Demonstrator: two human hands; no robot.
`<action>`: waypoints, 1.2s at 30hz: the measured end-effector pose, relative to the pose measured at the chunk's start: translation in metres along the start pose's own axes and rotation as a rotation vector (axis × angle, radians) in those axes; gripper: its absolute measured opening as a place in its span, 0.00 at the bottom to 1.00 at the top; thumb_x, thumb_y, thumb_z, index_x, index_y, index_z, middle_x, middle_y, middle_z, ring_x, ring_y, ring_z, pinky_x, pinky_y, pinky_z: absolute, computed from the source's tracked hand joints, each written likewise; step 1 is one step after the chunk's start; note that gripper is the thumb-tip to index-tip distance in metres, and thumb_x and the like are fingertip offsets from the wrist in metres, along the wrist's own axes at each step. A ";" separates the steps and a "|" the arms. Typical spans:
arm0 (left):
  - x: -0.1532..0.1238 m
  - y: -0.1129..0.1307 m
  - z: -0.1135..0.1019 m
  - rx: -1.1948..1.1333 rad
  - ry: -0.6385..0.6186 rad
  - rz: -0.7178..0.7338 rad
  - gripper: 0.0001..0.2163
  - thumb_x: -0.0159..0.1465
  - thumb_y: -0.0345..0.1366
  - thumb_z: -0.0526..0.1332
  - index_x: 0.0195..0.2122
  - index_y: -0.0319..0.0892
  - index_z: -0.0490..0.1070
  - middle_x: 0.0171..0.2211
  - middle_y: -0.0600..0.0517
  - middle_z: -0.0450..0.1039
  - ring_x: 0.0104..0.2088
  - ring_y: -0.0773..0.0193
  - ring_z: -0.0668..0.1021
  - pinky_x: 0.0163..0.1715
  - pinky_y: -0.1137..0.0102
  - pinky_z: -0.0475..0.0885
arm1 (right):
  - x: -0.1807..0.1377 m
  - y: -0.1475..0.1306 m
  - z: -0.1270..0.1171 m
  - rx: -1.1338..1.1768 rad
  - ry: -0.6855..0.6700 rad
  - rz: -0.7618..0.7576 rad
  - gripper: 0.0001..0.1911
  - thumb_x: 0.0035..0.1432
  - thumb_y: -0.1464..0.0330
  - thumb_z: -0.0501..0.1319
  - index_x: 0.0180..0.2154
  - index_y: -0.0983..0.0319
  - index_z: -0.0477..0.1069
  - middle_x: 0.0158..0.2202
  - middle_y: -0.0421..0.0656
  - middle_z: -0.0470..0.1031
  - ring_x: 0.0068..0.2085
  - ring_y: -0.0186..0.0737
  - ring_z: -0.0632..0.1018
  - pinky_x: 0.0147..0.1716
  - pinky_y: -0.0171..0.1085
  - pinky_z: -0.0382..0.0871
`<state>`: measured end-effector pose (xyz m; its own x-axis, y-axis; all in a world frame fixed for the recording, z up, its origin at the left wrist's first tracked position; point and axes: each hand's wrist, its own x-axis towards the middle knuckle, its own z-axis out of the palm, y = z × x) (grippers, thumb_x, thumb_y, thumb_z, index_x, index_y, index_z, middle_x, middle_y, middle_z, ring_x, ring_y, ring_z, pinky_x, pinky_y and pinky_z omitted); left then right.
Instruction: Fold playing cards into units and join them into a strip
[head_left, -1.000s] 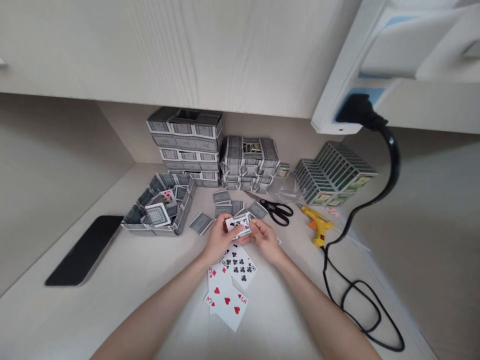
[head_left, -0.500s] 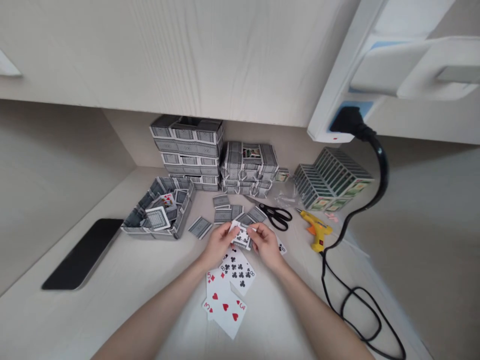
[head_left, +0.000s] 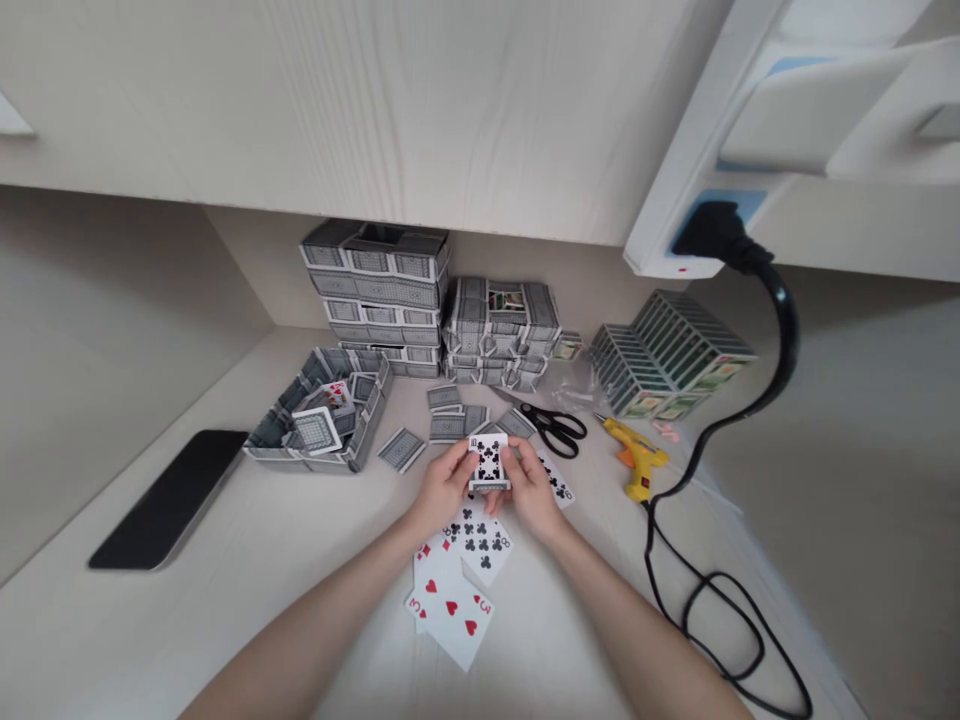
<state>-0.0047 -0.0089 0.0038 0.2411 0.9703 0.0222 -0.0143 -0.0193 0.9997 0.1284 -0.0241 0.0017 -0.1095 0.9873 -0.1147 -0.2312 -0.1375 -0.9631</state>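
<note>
Both hands hold one folded playing card (head_left: 489, 463) with black clubs facing up, just above the tabletop. My left hand (head_left: 444, 490) pinches its left edge and my right hand (head_left: 529, 487) pinches its right edge. Beneath my wrists lie face-up cards: an eight of clubs (head_left: 478, 538), a three of hearts (head_left: 454, 614) and a red five partly covered. Another clubs card (head_left: 556, 482) lies right of my right hand. Several small folded card pieces (head_left: 450, 423) with grey backs lie just beyond my fingers.
An open box built of cards (head_left: 319, 421) stands at the left, stacks of similar boxes (head_left: 379, 296) behind. Scissors (head_left: 553, 427) and a yellow glue gun (head_left: 636, 458) with a black cord (head_left: 709, 590) lie right. Card decks (head_left: 664, 353) sit far right, a black phone (head_left: 169, 497) far left.
The card between my fingers has been turned and folded from a tilted, loose sheet into a squared upright piece with the clubs face toward me. The hands have stayed in the same spot.
</note>
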 end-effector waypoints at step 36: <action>-0.004 0.005 0.004 -0.239 0.124 -0.086 0.04 0.58 0.37 0.51 0.30 0.43 0.61 0.18 0.60 0.64 0.08 0.74 0.62 0.06 0.77 0.53 | -0.008 0.003 0.009 0.328 -0.161 0.090 0.13 0.52 0.63 0.58 0.38 0.55 0.55 0.24 0.33 0.71 0.22 0.37 0.76 0.21 0.39 0.72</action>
<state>-0.0016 -0.0137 0.0084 0.1313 0.9882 -0.0786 -0.2306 0.1075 0.9671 0.1195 -0.0333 0.0020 -0.2876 0.9488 -0.1304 -0.5083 -0.2666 -0.8188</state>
